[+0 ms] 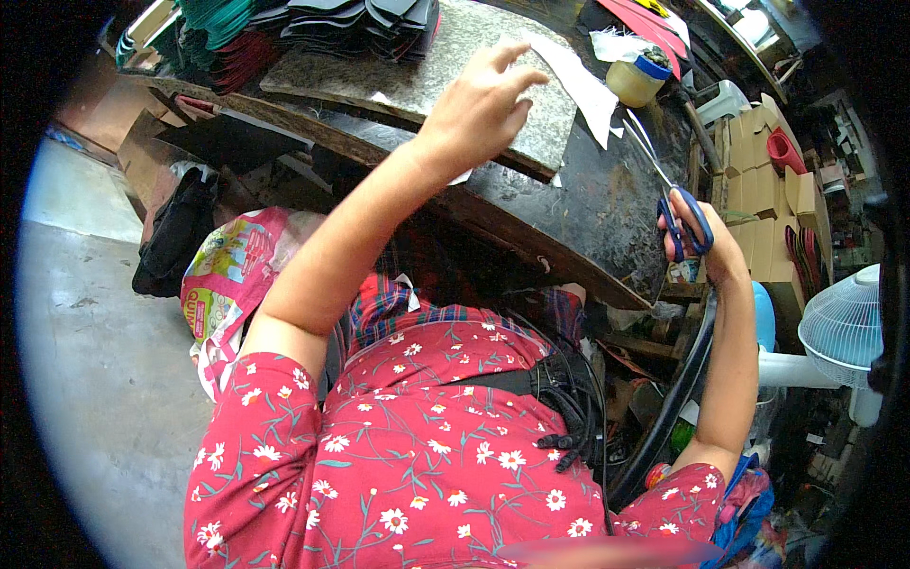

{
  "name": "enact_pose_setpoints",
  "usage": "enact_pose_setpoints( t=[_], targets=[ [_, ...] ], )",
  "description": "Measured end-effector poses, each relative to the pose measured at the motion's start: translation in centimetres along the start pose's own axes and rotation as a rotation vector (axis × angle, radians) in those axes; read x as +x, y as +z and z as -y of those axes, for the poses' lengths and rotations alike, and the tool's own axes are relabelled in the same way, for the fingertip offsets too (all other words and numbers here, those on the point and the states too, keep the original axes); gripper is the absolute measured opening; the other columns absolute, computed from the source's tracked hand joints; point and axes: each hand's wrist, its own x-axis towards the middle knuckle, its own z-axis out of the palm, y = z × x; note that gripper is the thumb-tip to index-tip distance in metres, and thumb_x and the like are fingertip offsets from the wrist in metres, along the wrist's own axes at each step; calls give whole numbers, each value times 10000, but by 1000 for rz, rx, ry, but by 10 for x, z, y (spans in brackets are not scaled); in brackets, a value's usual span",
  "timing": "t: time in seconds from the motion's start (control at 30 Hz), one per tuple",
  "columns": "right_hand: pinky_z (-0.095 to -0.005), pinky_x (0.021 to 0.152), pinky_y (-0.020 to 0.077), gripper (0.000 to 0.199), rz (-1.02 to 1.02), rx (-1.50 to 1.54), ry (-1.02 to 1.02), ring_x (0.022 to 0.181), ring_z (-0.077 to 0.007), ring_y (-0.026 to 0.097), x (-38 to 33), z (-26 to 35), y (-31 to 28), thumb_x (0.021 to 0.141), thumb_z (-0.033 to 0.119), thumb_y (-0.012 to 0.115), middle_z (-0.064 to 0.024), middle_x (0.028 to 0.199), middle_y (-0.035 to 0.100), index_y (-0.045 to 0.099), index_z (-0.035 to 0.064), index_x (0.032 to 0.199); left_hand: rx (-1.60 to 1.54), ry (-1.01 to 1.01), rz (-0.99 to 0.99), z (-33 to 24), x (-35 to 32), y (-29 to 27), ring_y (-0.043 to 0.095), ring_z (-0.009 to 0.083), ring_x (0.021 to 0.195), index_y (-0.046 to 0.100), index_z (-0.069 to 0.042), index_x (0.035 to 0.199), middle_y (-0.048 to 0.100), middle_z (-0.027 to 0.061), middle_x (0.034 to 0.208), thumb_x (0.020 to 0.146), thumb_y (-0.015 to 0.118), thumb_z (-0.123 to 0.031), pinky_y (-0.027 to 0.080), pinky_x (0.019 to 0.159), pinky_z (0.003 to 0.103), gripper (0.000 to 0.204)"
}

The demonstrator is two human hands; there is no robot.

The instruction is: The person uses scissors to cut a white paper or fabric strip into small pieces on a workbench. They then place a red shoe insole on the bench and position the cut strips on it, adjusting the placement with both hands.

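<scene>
My right hand (pixel 706 242) grips scissors (pixel 684 228) by their dark blue handles. Their long blades are parted and point up and left, toward a white pointed piece (pixel 583 90) of sheet material. My left hand (pixel 483 104) is over a grey speckled board (pixel 332 81), its fingers apart and nothing visible in them. Its fingertips come close to the white piece's left edge; whether they touch it I cannot tell. Under the board is a dark, worn worktable (pixel 607 228).
Stacked black cut pieces (pixel 360 24) lie on the board, with green pieces (pixel 204 28) farther left. A jar (pixel 637 78) with a blue rim stands beyond the scissors. Cardboard boxes (pixel 758 171) and a fan (pixel 844 327) are at right; a pink printed bag (pixel 232 275) sits below the table at left.
</scene>
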Motion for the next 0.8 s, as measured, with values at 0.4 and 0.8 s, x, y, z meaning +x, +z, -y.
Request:
enact_pose_setpoints(
  t=[0.4,0.8],
  targets=[
    [-245,384,338,486,-89,1,-43,368,-113,446,26,13,22,925,537,590,-9,490,512,585,80,760,-919,-529,263,-81,-33,8,558,194,1166,500,-70,1353,583,125,1227,898,655,-76,478,951,313,480],
    [-217,407,371,237,12,125,-84,446,-60,510,-54,12,36,883,256,709,11,650,563,633,43,810,-1241,-791,138,-83,-38,16,628,155,914,471,-31,1348,622,146,1076,881,670,-125,506,816,273,516]
  ],
)
